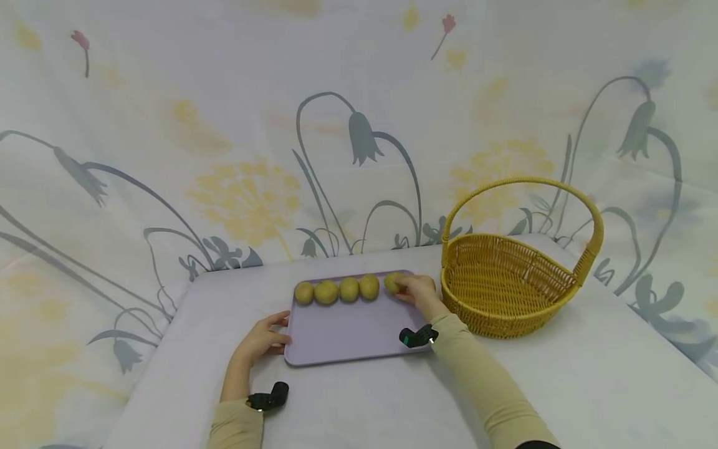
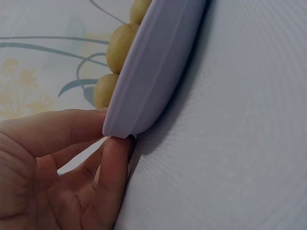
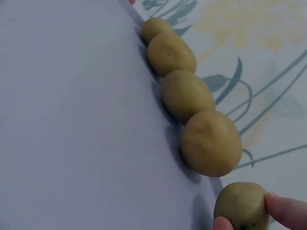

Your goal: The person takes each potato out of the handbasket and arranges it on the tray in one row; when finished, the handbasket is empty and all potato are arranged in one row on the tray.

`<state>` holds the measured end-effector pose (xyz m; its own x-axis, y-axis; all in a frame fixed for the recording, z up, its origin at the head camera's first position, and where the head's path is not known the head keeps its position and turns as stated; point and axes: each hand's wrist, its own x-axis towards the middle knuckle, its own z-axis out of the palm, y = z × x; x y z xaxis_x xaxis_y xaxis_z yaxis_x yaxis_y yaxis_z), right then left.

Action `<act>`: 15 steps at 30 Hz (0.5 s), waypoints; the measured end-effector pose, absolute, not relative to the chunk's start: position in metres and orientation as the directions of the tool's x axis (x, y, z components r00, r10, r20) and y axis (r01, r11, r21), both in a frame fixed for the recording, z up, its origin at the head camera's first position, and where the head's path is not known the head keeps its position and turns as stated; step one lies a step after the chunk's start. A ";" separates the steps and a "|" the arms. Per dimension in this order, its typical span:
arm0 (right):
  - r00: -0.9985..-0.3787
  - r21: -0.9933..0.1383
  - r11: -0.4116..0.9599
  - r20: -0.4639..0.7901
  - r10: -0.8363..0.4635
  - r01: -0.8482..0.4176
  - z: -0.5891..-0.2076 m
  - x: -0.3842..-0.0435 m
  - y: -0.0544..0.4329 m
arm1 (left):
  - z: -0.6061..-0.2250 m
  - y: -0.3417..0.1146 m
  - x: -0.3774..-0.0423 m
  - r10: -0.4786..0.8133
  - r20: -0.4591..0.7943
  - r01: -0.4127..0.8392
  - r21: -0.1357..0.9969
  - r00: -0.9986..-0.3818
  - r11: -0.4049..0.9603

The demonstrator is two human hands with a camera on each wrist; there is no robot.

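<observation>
A lilac tray [image 1: 348, 330] lies on the white-covered table, with several potatoes [image 1: 349, 289] lined up along its far edge. At the row's right end my right hand [image 1: 419, 293] pinches another potato [image 3: 242, 206] between thumb and fingertips, at the tray's far right corner. A small gap separates that potato from its nearest neighbour [image 3: 211, 143]. My left hand [image 1: 260, 337] grips the tray's left edge; in the left wrist view one digit lies against the rim [image 2: 120, 120] and a finger sits beneath it.
A yellow wicker basket [image 1: 510, 324] with a tall arched handle [image 1: 524, 181] stands just right of the tray, close to my right forearm. Behind the table hangs a flower-printed cloth [image 1: 359, 206]. The white table surface [image 1: 348, 405] extends in front of the tray.
</observation>
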<state>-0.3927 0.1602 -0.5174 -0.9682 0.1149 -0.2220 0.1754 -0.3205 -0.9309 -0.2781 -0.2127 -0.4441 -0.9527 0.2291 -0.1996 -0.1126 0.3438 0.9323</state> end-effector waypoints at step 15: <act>-0.940 -0.932 0.301 -0.101 0.325 0.204 -0.423 -0.322 0.111 | -0.441 -0.218 -0.285 0.224 -0.183 -0.092 0.927 -0.957 0.363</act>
